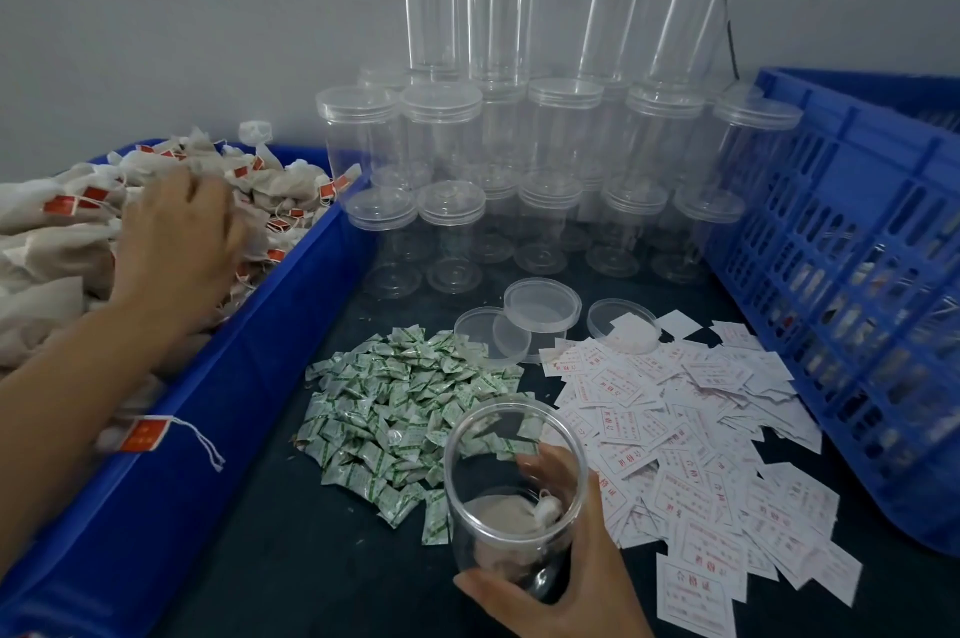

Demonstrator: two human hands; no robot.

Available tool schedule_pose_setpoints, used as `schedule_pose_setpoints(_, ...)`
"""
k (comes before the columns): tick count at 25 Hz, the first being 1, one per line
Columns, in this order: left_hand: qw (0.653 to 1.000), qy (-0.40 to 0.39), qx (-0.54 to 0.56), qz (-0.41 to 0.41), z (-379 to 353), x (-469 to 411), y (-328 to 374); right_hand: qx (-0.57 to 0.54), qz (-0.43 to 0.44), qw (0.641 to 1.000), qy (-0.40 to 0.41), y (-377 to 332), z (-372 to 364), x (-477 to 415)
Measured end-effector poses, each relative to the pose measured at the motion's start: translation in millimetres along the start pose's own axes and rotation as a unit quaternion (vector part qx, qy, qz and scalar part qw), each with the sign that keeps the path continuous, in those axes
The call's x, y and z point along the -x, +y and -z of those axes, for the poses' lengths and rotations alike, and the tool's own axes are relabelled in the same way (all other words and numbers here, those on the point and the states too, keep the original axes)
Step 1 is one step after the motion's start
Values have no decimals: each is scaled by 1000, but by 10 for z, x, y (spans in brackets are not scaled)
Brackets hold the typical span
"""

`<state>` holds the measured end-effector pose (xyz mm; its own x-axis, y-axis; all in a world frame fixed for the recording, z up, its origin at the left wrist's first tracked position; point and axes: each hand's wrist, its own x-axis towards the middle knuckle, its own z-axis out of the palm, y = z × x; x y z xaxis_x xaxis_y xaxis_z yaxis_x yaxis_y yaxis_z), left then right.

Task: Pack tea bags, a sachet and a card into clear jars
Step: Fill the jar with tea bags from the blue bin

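Two hands were busy. Our left hand (176, 242) lay on the heap of tea bags (47, 242) in the blue bin (218, 429), fingers dug down among them; whether they pinched one we could not tell. One red tag (145, 432) hung on its string over the bin's near rim.

Our right hand (566, 564) gripped the clear jar (483, 476) low on its side, thumb across the front and fingers wrapped behind. The jar was lidless and tilted with its mouth towards us, and a tea bag (498, 515) lay at its bottom. We held it at the seam where the pile of green sachets (410, 403) met the spread of white cards (701, 455); whether its base touched the table we could not tell.

A bare strip of dark table (280, 533) ran between the bin's wall and the sachets, widening towards us. Behind the two piles lay a few loose lids (540, 310), some overlapping, just in front of the capped jars (519, 143) stacked in tiers against the wall (208, 13). On the right the blue crate (857, 273) hemmed in the cards, whose far edge reached its foot.
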<state>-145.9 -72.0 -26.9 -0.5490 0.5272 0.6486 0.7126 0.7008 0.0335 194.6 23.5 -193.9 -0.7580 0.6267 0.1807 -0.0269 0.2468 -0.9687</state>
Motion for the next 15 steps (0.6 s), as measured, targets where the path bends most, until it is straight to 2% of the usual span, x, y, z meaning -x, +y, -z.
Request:
schedule_pose_setpoints(2, 977, 60, 204, 11, 245, -20, 267, 29, 13, 999, 12, -29, 7, -5)
schedule_pose_setpoints(3, 956, 41, 292, 2, 374, -7, 428, 30, 12, 999, 14, -50, 10, -4)
schedule_pose_setpoints(6, 871, -117, 470, -80, 735, 222, 936, 37, 17, 999, 12, -93, 6, 11)
schedule_pose_setpoints(9, 801, -274, 502, -177, 868, 633, 1343, 24, 15, 1000, 6, -133, 23, 19)
schedule_pose_setpoints(11, 786, -355, 456, -219, 872, 824, 1479, 16, 15, 1000, -6, -147, 20, 13)
schedule_pose_setpoints(13, 785, -368, 431, -249, 881, 819, 1436, 23, 16, 1000, -12, -137, 14, 14)
schedule_pose_setpoints(15, 810, -309, 444, -226, 872, 606, 1244, 31, 22, 999, -1, -143, 8, 13)
